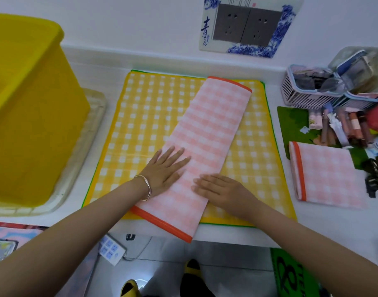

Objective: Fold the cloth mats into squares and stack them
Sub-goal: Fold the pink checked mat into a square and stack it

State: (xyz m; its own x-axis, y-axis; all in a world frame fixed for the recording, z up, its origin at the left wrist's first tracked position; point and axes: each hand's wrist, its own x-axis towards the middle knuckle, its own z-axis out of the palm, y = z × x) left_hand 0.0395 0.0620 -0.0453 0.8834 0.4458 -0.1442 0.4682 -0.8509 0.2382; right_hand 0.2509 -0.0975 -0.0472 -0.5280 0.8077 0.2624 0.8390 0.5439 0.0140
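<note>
A pink checked cloth mat (213,125) with orange edging lies folded into a long strip, set diagonally on a spread yellow checked mat (149,116) edged in green. My left hand (164,171) presses flat on the strip's near left side, fingers straight. Beside it, my right hand (220,189) lies flat on the strip's near right edge. The strip's near end hangs slightly over the table's front edge. A second pink checked mat (325,176), folded into a square, lies to the right on the white table (312,228).
A big yellow tub (27,116) stands on a tray at the left. At the right are a white basket (308,93), a green pad with several small tubes (342,125) and black clips. A power strip (112,250) lies on the floor below.
</note>
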